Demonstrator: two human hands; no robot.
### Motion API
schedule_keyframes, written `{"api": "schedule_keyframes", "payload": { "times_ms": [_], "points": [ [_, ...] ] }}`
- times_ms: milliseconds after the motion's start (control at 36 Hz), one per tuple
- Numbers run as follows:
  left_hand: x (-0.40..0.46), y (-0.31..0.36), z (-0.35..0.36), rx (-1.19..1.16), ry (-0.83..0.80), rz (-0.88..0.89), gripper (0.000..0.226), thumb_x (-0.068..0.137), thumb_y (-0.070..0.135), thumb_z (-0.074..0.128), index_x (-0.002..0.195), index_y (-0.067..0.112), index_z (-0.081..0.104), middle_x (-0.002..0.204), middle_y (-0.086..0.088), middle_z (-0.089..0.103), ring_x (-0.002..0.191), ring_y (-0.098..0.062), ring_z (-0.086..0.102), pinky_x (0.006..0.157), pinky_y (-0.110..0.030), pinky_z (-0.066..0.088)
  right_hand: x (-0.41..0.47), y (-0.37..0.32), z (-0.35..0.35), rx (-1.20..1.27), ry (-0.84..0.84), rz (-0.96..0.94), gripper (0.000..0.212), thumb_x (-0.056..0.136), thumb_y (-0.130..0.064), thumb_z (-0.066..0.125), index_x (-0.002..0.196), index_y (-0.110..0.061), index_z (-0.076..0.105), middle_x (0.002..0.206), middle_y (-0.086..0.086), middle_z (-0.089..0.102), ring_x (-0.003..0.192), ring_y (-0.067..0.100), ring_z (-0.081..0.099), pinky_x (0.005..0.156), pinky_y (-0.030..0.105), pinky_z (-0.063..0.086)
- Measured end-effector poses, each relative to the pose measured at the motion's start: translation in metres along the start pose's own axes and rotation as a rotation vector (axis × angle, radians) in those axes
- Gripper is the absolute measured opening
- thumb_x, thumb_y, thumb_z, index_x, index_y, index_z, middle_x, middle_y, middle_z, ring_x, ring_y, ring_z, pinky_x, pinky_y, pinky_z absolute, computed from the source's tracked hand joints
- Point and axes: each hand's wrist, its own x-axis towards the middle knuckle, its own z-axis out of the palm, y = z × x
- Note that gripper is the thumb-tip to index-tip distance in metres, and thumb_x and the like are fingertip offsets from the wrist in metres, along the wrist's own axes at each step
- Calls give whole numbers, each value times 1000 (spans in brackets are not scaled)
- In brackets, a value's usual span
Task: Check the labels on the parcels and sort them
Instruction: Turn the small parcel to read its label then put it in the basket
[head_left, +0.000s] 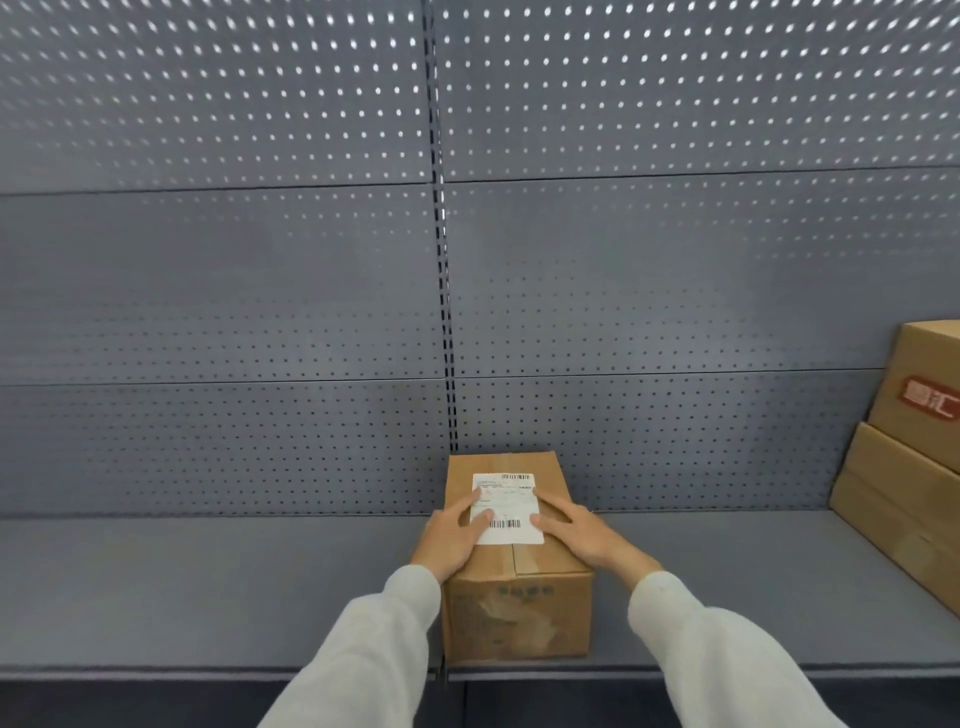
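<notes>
A brown cardboard parcel stands lengthwise on the grey shelf, its far end against the back panel. A white shipping label with barcodes is stuck on its top. My left hand lies flat on the parcel's top left edge, fingertips over the label's left side. My right hand lies flat on the top right, fingers touching the label's right edge. Both hands rest on the parcel with fingers spread, not wrapped around it.
Two stacked cardboard boxes stand at the shelf's right end, the upper one with a red printed mark. A grey perforated back panel rises behind the shelf, split by a vertical slotted post. The shelf's front edge runs across below.
</notes>
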Motion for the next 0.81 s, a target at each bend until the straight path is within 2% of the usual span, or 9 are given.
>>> {"api": "schedule_keyframes", "payload": {
  "times_ms": [83, 194, 306, 389, 556, 611, 667, 750, 806],
  "points": [
    [-2, 1, 3, -58, 20, 10, 51, 98, 52, 60, 148, 44, 50, 155, 4, 47, 139, -24, 45, 116, -39, 39, 0, 7, 1, 126, 2, -5, 55, 95, -54, 62, 146, -50, 42, 149, -11, 46, 114, 5, 54, 87, 20, 45],
    [3, -4, 6, -20, 36, -3, 52, 99, 49, 61, 149, 41, 50, 155, 7, 48, 143, -25, 39, 114, -35, 35, 5, 11, 3, 153, 4, 17, 56, 91, -56, 67, 142, -53, 46, 144, -13, 48, 124, 12, 52, 98, 28, 45],
    [14, -11, -1, 47, 23, -29, 65, 78, 78, 59, 139, 59, 51, 152, 12, 52, 137, -23, 49, 114, -46, 43, 8, 5, 0, 138, 21, 29, 56, 90, -55, 68, 142, -51, 48, 147, -11, 49, 124, 14, 54, 96, 28, 46],
    [14, -9, -3, 66, 22, -41, 60, 83, 75, 59, 140, 58, 51, 153, 11, 50, 140, -26, 45, 115, -47, 40, 7, 3, -1, 136, 15, 50, 59, 89, -54, 69, 144, -48, 48, 151, -8, 47, 122, 13, 52, 95, 28, 45],
    [-3, -4, 0, -84, 51, -54, 70, 76, 76, 67, 142, 58, 49, 147, 16, 57, 140, -24, 46, 116, -48, 39, -1, 10, 2, 317, 101, 194, 128, 68, -56, 88, 163, -29, 6, 152, -1, 49, 127, 24, 57, 99, 35, 47],
    [-1, -6, 0, -154, 65, -50, 85, 69, 79, 71, 146, 58, 43, 146, 17, 57, 138, -22, 49, 115, -49, 42, -1, 12, 1, 317, 103, 228, 121, 62, -62, 88, 158, -19, 28, 140, -2, 60, 118, 21, 63, 97, 35, 52],
    [-3, -5, 0, -229, 56, -65, 100, 67, 75, 76, 154, 54, 32, 150, 14, 52, 139, -24, 48, 115, -50, 42, -3, 10, 1, 319, 84, 205, 92, 65, -62, 87, 139, -21, 53, 121, -5, 70, 105, 16, 69, 92, 36, 57],
    [-7, -4, -4, -326, 20, -115, 124, 64, 69, 83, 161, 45, 11, 152, 9, 50, 136, -25, 52, 114, -50, 44, -13, 4, 1, 351, 72, 157, 69, 73, -60, 82, 129, -26, 61, 115, -7, 72, 101, 14, 71, 79, 29, 57],
    [-13, -1, -6, -386, 34, -162, 121, 70, 58, 87, 163, 32, 14, 151, 5, 52, 133, -25, 55, 112, -49, 46, -18, 0, 1, 365, 93, 132, 60, 78, -60, 78, 125, -28, 63, 114, -7, 73, 101, 14, 71, 82, 31, 58]
  ]
}}
